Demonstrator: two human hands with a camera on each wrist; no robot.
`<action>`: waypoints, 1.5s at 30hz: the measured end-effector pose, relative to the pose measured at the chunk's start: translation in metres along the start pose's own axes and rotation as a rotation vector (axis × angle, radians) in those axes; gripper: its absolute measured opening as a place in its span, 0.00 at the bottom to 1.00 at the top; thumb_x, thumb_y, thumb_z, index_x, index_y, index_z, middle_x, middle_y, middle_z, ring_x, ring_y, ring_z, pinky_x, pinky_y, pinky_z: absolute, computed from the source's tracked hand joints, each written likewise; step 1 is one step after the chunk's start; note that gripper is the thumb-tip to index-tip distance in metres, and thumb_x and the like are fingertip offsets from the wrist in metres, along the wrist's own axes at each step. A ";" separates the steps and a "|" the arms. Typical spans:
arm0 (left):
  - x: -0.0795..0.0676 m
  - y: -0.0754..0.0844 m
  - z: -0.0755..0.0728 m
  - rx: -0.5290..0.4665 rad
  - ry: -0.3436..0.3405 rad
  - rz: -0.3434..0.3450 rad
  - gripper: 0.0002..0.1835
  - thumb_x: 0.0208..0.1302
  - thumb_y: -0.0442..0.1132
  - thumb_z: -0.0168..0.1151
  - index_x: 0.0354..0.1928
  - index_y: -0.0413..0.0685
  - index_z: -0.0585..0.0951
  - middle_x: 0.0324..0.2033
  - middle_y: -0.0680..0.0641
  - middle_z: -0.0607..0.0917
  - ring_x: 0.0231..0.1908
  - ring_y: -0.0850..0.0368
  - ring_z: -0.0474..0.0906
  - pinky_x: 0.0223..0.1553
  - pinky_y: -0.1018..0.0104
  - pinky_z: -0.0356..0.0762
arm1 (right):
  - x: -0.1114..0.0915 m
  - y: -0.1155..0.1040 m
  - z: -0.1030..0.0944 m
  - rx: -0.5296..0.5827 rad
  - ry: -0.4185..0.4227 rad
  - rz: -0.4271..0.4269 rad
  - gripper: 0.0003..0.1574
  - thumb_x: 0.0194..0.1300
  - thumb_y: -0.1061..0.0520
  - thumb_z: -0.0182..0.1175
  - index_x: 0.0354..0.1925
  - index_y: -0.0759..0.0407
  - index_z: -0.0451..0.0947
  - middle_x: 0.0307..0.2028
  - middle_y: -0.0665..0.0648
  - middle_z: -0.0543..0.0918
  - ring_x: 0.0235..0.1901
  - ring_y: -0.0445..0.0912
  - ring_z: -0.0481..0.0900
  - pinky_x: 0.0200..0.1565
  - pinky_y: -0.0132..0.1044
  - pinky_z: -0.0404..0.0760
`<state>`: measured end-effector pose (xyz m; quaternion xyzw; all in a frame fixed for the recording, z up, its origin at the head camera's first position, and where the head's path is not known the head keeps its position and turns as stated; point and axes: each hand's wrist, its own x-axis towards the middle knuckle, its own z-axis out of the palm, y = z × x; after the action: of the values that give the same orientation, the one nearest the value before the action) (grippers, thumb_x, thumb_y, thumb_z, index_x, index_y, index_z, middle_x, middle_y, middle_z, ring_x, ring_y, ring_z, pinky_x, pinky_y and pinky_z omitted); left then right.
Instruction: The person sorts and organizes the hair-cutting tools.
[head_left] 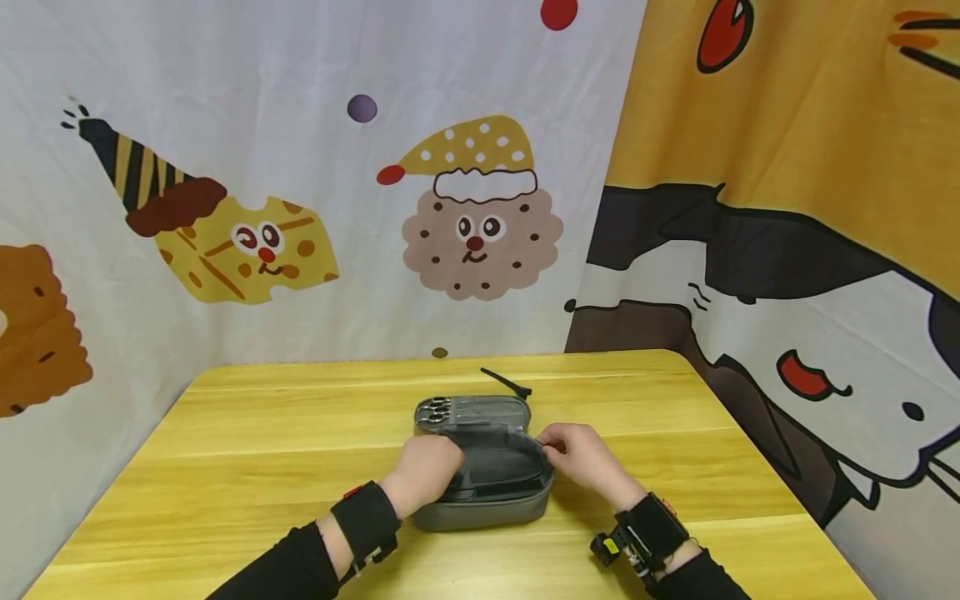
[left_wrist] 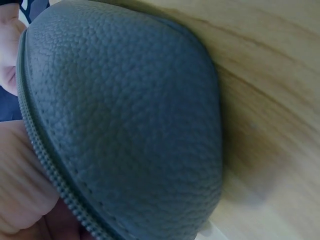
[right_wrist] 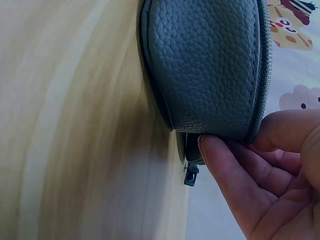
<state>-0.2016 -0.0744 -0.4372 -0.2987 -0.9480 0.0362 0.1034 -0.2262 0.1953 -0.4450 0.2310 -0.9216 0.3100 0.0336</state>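
Note:
A grey pebbled zip case [head_left: 480, 518] lies unzipped on the table, its lid folded back toward the far side. Small metal scissors [head_left: 435, 408] sit in the lid's left part. My left hand [head_left: 429, 471] reaches over the left rim, its fingertips hidden inside the case; I cannot tell whether they hold anything. Along the case wall runs a toothed zip [left_wrist: 52, 170], close to that hand in the left wrist view. At the right end, thumb and fingers of my right hand [head_left: 581, 454] pinch the rim of the case, as the right wrist view also shows.
Just behind the case lies a slim black clip-like piece [head_left: 506, 382]. The wood-grain table [head_left: 300, 467] ends at a hanging cartoon curtain [head_left: 300, 75] at the back, with another printed cloth [head_left: 825, 350] along the right side.

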 end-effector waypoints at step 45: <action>-0.029 -0.030 -0.013 -0.345 0.165 -0.276 0.26 0.49 0.46 0.79 0.44 0.38 0.79 0.27 0.48 0.75 0.24 0.56 0.70 0.24 0.63 0.67 | 0.001 0.001 0.000 0.026 -0.025 0.039 0.07 0.64 0.67 0.63 0.39 0.59 0.85 0.32 0.48 0.83 0.32 0.40 0.79 0.35 0.36 0.78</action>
<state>-0.1925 -0.1152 -0.4254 -0.1814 -0.9603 -0.1656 0.1319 -0.2280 0.1956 -0.4454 0.2171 -0.9223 0.3195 0.0128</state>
